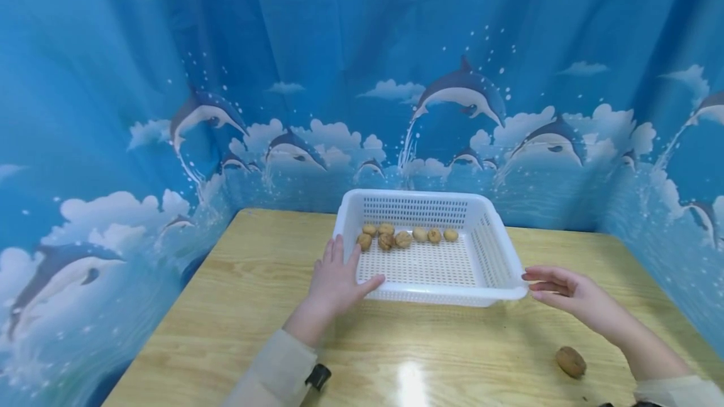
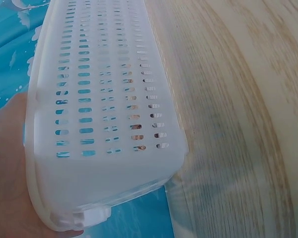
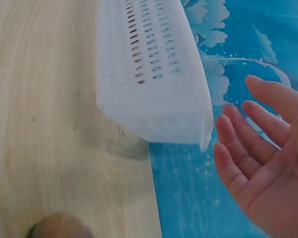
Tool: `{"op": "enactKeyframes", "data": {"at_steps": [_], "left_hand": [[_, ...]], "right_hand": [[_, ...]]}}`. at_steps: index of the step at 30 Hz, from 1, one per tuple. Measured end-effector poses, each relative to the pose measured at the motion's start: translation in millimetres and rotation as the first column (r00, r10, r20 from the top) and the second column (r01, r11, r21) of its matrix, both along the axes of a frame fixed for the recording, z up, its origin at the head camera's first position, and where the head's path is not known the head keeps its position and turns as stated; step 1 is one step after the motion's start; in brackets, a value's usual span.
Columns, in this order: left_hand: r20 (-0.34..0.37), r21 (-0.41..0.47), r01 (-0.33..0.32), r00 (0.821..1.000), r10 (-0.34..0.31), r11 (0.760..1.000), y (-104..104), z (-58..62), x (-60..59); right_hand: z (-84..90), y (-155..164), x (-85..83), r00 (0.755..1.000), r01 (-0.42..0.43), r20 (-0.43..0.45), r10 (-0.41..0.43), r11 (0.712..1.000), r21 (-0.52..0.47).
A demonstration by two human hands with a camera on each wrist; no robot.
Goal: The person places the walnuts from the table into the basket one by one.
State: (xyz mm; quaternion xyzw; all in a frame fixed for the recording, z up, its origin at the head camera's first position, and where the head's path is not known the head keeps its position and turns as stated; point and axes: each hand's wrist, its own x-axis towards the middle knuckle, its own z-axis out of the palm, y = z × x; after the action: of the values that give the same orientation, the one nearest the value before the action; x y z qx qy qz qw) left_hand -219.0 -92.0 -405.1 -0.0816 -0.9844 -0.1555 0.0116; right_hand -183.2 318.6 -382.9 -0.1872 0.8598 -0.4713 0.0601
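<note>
A white plastic basket (image 1: 430,291) with slotted walls stands on the wooden table, holding several round tan nuts, walnuts (image 1: 403,239) among them, mostly toward its left and back. My left hand (image 1: 337,278) rests at the basket's front left corner, fingers spread and straight, thumb along the front rim. In the left wrist view the basket wall (image 2: 109,178) hides most of that hand. Near the front right corner, my right hand (image 1: 571,294) holds nothing; its fingers are loosely bent, fingertips close to the rim. The right wrist view shows its palm (image 3: 283,188) and a gap to the basket (image 3: 164,114).
A brown oval thing (image 1: 571,362) lies on the table (image 1: 226,306), in front of the right hand. A blue curtain (image 1: 339,68) printed with dolphins surrounds the table at the back and sides. A black strap (image 1: 318,377) sits at the left sleeve.
</note>
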Motion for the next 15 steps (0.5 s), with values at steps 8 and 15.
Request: {"op": "enactKeyframes", "data": {"at_steps": [8,15], "left_hand": [[-0.002,0.010,-0.006,1.000,0.006,1.000,2,1.0,-0.1],[0.001,0.025,-0.019,1.000,0.019,1.000,2,0.9,0.4]], "right_hand": [[-25.6,30,27.5,0.999,0.020,0.030,-0.022,0.998,0.058],[-42.1,41,40.6,0.964,0.116,0.190,-0.187,0.937,0.330]]}}
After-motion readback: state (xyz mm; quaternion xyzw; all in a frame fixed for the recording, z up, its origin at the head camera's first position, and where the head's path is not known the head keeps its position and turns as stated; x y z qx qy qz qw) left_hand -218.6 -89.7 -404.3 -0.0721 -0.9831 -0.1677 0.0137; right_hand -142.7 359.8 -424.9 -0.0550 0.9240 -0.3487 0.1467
